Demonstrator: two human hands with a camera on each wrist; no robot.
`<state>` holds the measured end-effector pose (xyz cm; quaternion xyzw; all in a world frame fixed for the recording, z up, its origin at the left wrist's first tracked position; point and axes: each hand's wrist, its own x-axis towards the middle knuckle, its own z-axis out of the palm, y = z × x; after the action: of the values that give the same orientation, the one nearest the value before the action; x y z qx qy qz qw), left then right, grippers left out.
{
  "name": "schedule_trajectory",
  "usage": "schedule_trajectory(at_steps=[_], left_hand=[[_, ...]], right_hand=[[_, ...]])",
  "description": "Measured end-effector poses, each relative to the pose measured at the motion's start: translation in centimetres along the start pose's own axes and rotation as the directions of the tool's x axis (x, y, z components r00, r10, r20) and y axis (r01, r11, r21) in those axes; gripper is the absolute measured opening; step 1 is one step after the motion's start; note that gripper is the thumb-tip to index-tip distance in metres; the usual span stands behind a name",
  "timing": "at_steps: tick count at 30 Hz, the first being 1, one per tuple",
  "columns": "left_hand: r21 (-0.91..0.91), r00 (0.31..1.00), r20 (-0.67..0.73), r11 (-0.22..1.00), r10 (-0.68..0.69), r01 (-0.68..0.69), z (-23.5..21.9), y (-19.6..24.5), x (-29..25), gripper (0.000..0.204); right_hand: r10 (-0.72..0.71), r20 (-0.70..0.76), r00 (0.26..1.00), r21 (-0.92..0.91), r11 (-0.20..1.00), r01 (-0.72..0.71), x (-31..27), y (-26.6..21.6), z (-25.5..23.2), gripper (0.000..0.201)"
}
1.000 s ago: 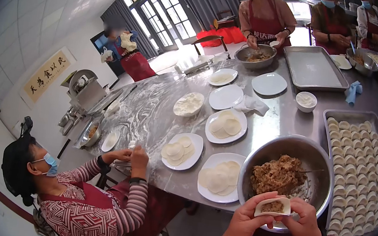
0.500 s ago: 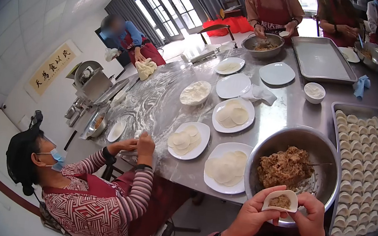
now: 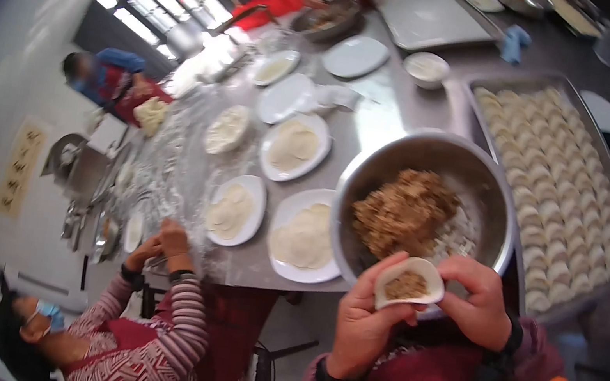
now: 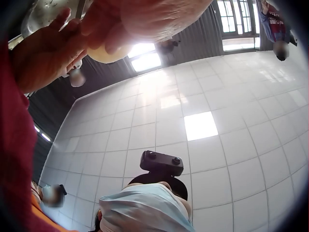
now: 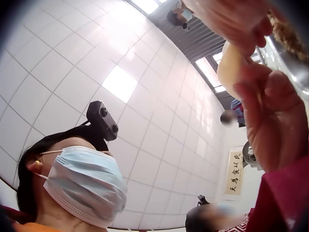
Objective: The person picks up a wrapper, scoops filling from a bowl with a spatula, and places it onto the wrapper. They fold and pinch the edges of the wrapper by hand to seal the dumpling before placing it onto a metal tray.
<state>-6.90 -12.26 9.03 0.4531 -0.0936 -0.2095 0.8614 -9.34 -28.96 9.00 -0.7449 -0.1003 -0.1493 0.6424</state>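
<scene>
A round dumpling wrapper with brown filling in its hollow is held over the near rim of the steel bowl. My left hand cradles it, thumb along the near edge and fingers behind. At the opposite edge, my right hand pinches the wrapper between thumb and fingers. It stays unsealed, its top facing up toward me. From below, the left wrist view shows the pale wrapper between both hands. Likewise the right wrist view shows the wrapper at the fingertips.
The steel bowl holds a mound of filling. Right of it lies a tray with rows of folded dumplings. Plates of wrappers stand left. A person in a striped sleeve works at the table's left; others stand farther back.
The head view has swung, moving the scene left and tilting it. Both hands keep the wrapper, its opening now turned more toward me. The person at the back left lowered dough onto the table.
</scene>
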Motion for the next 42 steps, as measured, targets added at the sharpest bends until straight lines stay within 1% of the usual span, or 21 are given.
schedule_trajectory(at_steps=[2,4,5,8,14,19,23,24,26,29,31,32,35,36,38,39,41,42], left_hand=[[0.011,0.993,-0.120,1.000,-0.005,0.007,0.7,-0.2,-0.1,0.065],[-0.001,0.993,-0.115,1.000,0.028,-0.028,0.6,-0.6,-0.1,0.066],[-0.010,0.993,-0.119,1.000,0.019,-0.020,0.7,-0.7,0.0,0.065],[-0.002,0.990,-0.135,0.999,0.033,-0.034,0.7,-1.0,0.0,0.064],[0.052,0.984,-0.174,0.998,0.030,-0.021,0.7,-1.1,0.4,0.063],[0.126,0.989,-0.135,0.991,0.060,-0.043,0.5,-1.1,0.4,0.059],[0.183,0.993,-0.082,0.981,0.079,-0.063,0.6,-1.1,0.4,0.053],[0.205,0.994,-0.069,0.976,0.082,-0.066,0.6,-1.2,0.4,0.052],[0.164,0.997,-0.028,0.984,0.075,-0.069,0.5,-1.2,0.4,0.048],[0.120,0.997,0.001,0.990,0.076,-0.075,0.1,-1.4,0.5,0.044],[0.094,0.997,0.000,0.992,0.083,-0.083,0.2,-1.6,0.6,0.044],[0.083,0.996,-0.009,0.993,0.088,-0.087,0.3,-1.6,0.6,0.044],[0.097,0.995,-0.040,0.991,0.091,-0.087,0.6,-2.0,0.6,0.042],[0.110,0.995,-0.050,0.991,0.088,-0.082,0.7,-2.1,0.6,0.042],[0.027,0.999,-0.009,0.999,0.044,-0.044,0.5,-2.2,0.7,0.040],[-0.014,1.000,0.011,1.000,0.026,-0.025,0.4,-2.2,0.7,0.039],[-0.055,1.000,0.006,0.998,0.008,-0.008,0.4,-2.3,0.7,0.038],[-0.075,1.000,0.007,0.997,-0.004,0.004,0.4,-2.3,0.7,0.037]], right_hand=[[0.028,-0.004,1.000,0.030,0.999,-0.028,-0.4,0.3,-0.2,0.023],[0.042,-0.023,0.999,0.050,0.998,-0.041,-0.7,0.5,-0.1,0.023],[0.016,-0.041,0.999,0.051,0.999,-0.014,-0.7,0.7,-0.1,0.022],[-0.010,-0.057,0.998,0.000,1.000,0.010,-0.8,0.9,-0.2,0.020],[0.088,-0.090,0.992,0.016,0.996,-0.086,-0.8,0.6,-0.3,0.021],[-0.017,-0.141,0.990,-0.119,0.993,0.000,-0.6,0.6,-0.2,0.020],[-0.110,-0.154,0.982,-0.237,0.969,0.071,-0.7,0.8,0.0,0.017],[-0.145,-0.134,0.980,-0.264,0.959,0.105,-0.6,0.7,-0.1,0.017],[-0.214,-0.090,0.973,-0.312,0.933,0.176,-0.5,0.6,-0.2,0.016],[-0.242,-0.081,0.967,-0.359,0.912,0.198,-0.5,1.0,-0.3,0.017],[-0.036,-0.147,0.988,-0.174,0.985,0.010,-0.3,0.2,-0.4,0.019],[0.078,-0.165,0.983,-0.073,0.993,-0.091,-0.4,-0.1,-0.4,0.020],[0.116,-0.182,0.976,0.009,0.993,-0.116,-0.6,0.3,0.0,0.021],[0.058,-0.191,0.980,-0.026,0.998,-0.064,-0.6,0.6,0.1,0.020],[-0.056,-0.202,0.978,-0.101,0.994,0.036,-0.7,1.2,0.2,0.019],[-0.120,-0.186,0.975,-0.161,0.983,0.090,-0.8,1.3,0.0,0.019],[-0.252,-0.144,0.957,-0.274,0.939,0.206,-0.7,1.5,-0.2,0.018],[-0.276,-0.124,0.953,-0.302,0.926,0.228,-0.5,1.5,-0.4,0.018]])
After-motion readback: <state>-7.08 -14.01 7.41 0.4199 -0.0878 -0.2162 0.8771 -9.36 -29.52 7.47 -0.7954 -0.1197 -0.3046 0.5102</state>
